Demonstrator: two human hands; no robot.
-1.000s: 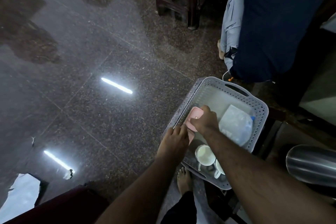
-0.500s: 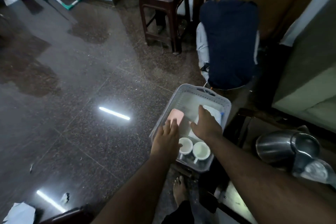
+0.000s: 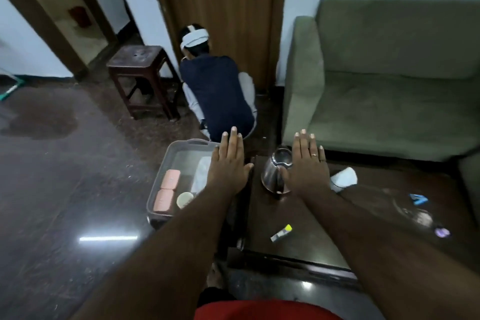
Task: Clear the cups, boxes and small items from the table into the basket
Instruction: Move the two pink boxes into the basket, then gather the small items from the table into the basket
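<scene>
Dark wood desk (image 3: 306, 239) stands beside a green sofa (image 3: 389, 86) on a polished stone floor (image 3: 65, 189). On it are a steel kettle (image 3: 275, 176), a small yellow-capped tube (image 3: 281, 233) and a white crumpled item (image 3: 344, 178). Left of it, the grey basket (image 3: 158, 189) holds two pink boxes (image 3: 170, 179) and a cup (image 3: 184, 199). Left hand (image 3: 228, 163) and right hand (image 3: 307, 163) are outstretched flat, fingers straight, holding nothing.

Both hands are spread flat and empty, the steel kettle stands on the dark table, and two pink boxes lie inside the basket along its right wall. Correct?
Not quite. In the head view the two pink boxes lie along the basket's left wall, not the right. The rest holds: the left hand and right hand are spread flat and empty, and the steel kettle stands on the dark table.
</scene>
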